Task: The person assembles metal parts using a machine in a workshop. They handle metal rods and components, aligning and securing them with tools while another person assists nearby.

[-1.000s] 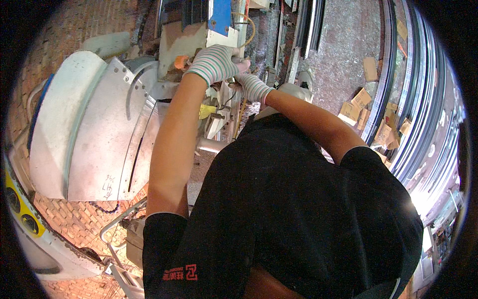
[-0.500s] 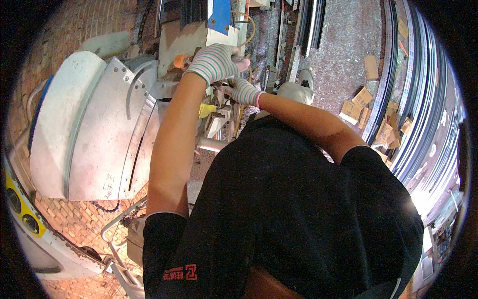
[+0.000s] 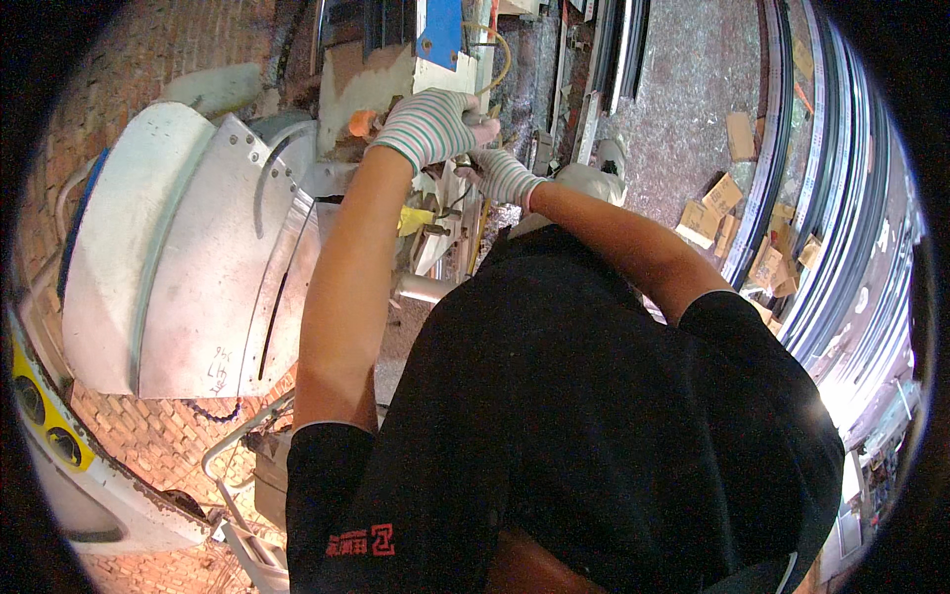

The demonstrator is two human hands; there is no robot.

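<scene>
1 left hand (image 3: 430,129) and 1 right hand (image 3: 503,178) near 1 orange part (image 3: 362,123).

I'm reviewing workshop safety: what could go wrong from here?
The left hand and right hand, both in striped white fabric gloves, are close together at the pale, boxy metal machine; fabric might snag, or fingers might get pinched.

The thin, yellowish looped tube just beyond the left hand could be caught if that hand moves outward.

Loose brown cardboard pieces on the grey, speckled floor at the right might trip someone.
</scene>
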